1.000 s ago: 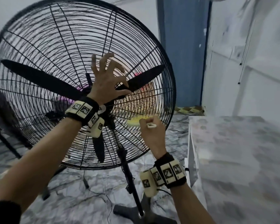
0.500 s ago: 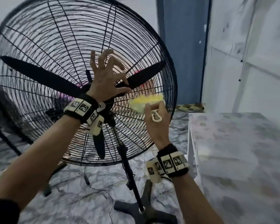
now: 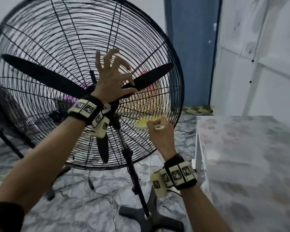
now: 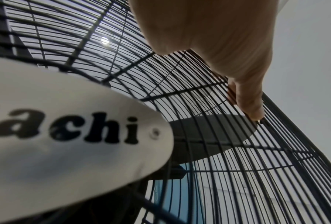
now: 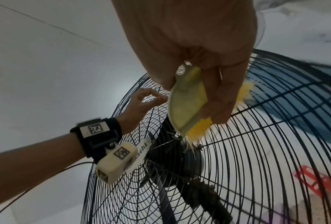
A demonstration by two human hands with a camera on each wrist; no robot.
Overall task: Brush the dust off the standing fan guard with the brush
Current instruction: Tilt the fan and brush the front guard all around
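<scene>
The black wire fan guard [image 3: 182, 91] fills the left and middle of the head view, with black blades [image 3: 40, 72] behind it. My left hand [image 3: 110, 81] is spread just above the hub, bent fingers apart, tips pressed on the wires; the left wrist view shows one fingertip [image 4: 255, 112] lying on them beside the white hub badge [image 4: 65, 136]. My right hand [image 3: 161, 133] grips a yellow brush [image 3: 141, 123] at the guard's lower right. In the right wrist view the brush [image 5: 187, 103] has its yellow bristles [image 5: 199, 130] against the wires.
The fan's pole [image 3: 136, 178] drops to a black cross base [image 3: 149, 216] on the marbled floor, with cables [image 3: 94, 188] trailing beside it. A pale marbled counter [image 3: 241, 148] stands close on the right. A blue door [image 3: 191, 47] is behind; another black stand [image 3: 7, 139] at the left.
My right hand swept the brush up the guard's right side half a second ago and has brought it back down to the lower right. The left hand has stayed on the guard.
</scene>
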